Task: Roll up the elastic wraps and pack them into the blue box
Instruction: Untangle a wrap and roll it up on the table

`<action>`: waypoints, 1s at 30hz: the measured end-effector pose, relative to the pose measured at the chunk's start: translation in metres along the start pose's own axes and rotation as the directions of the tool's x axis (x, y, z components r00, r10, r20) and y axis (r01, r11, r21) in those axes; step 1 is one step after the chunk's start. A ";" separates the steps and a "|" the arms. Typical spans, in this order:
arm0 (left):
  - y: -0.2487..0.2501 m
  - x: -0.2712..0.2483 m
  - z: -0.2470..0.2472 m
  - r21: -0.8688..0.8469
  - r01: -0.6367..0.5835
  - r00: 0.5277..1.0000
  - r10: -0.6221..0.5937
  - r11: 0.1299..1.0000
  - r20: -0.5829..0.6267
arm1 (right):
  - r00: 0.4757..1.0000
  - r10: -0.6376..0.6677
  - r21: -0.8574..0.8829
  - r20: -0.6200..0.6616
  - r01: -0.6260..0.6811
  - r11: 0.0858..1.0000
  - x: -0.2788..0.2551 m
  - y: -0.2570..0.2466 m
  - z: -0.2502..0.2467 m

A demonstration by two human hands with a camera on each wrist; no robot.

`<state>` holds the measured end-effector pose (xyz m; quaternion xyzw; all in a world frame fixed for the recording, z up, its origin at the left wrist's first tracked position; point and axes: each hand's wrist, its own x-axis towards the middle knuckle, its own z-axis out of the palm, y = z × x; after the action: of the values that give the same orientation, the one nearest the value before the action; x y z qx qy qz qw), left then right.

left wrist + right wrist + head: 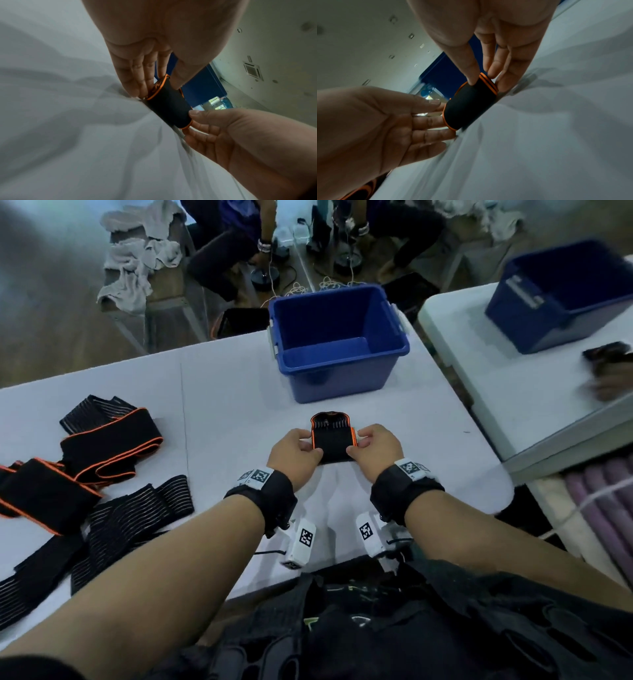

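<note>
Dim, cool overhead light; soft shadows, blurred warped edges, noisy wrist views.

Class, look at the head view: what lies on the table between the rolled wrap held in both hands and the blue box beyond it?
Nothing: only bare white table separates the rolled wrap from the blue box, as the head view shows.

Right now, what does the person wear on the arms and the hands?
The left hand and right hand are bare, no gloves, and the forearms have no sleeves. Each wrist carries a wide black strap with small white blocks fixed to it. The blocks bear black-and-white square code markers. A thin black cable runs from the block under the left wrist.
</note>
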<state>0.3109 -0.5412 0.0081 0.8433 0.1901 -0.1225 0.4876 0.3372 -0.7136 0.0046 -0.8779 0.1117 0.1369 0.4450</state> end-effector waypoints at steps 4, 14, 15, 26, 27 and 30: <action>0.033 0.004 0.046 -0.081 -0.049 0.990 0.059 0.995 0.130 | 0.987 0.081 0.109 -0.139 -0.066 0.992 0.010 0.027 -0.046; 0.057 -0.001 0.080 -0.117 -0.092 0.981 0.110 0.989 0.159 | 0.984 0.055 0.116 -0.167 -0.036 0.993 0.018 0.052 -0.098; 0.054 -0.001 0.076 -0.102 -0.099 0.984 0.113 0.990 0.138 | 0.985 0.027 0.081 -0.168 -0.013 0.997 0.018 0.050 -0.100; -0.021 -0.053 -0.017 0.225 -0.009 0.982 0.051 0.974 -0.181 | 0.891 -0.309 -0.089 0.333 0.356 0.930 -0.015 -0.018 0.002; -0.031 -0.064 -0.028 0.268 0.004 0.977 0.053 0.964 -0.207 | 0.864 -0.321 -0.098 0.389 0.385 0.918 -0.019 -0.024 0.015; -0.069 -0.094 -0.061 0.383 0.084 0.957 0.032 0.920 -0.287 | 0.777 -0.338 -0.138 0.531 0.473 0.870 -0.033 -0.040 0.054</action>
<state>0.1976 -0.4756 0.0221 0.9297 0.2420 -0.0408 0.2746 0.3112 -0.6446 0.0154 -0.8681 -0.2178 0.2683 0.3564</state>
